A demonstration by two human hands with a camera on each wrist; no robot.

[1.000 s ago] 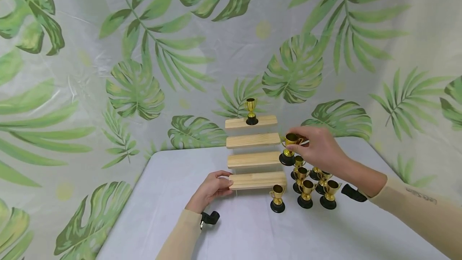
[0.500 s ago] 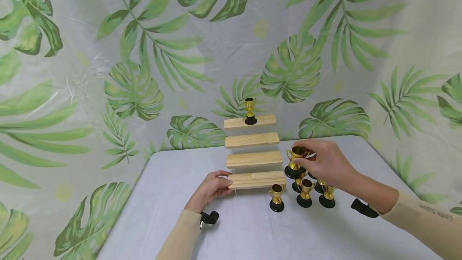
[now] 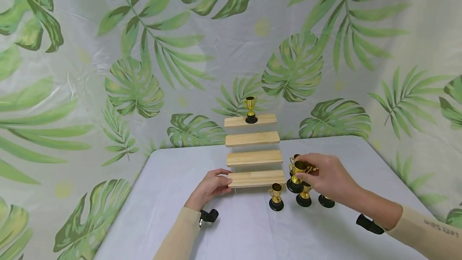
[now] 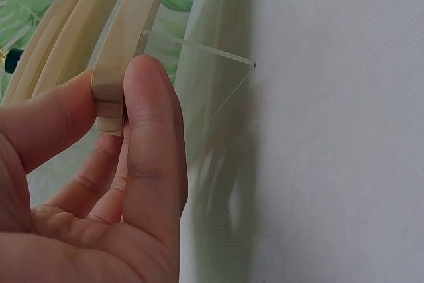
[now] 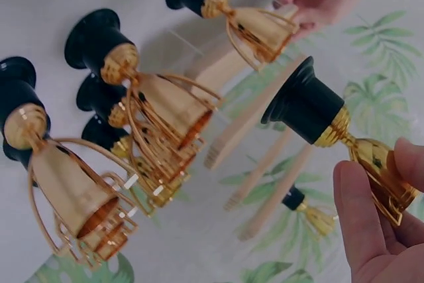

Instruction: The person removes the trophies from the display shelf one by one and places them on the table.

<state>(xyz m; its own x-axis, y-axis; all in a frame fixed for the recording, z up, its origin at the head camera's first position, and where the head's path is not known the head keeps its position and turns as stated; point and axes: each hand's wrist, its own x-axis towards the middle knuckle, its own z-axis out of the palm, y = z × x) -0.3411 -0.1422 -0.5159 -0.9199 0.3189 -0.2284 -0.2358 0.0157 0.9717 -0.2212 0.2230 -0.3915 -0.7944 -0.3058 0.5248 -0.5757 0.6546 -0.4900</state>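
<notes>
A small wooden stepped shelf (image 3: 252, 158) stands on the table. One gold trophy with a black base (image 3: 250, 109) is on its top step. My left hand (image 3: 226, 181) pinches the left end of the lowest step (image 4: 109, 91) between thumb and fingers (image 4: 152, 137). My right hand (image 3: 309, 169) grips another gold trophy (image 3: 296, 175) by its cup, low over a cluster of trophies (image 3: 304, 196) just right of the shelf. In the right wrist view the held trophy (image 5: 324, 120) hangs base-out from my fingers (image 5: 364, 223), with the cluster (image 5: 152, 117) beside it.
A single trophy (image 3: 276, 198) stands apart in front of the shelf's right corner. The white-covered table (image 3: 249, 232) is backed by leaf-print cloth walls (image 3: 144, 71) behind and to both sides. The shelf sits near the table's far edge.
My right hand has carried its trophy down and toward me, from beside the shelf's middle steps to just over the cluster. The left hand has stayed on the lowest step.
</notes>
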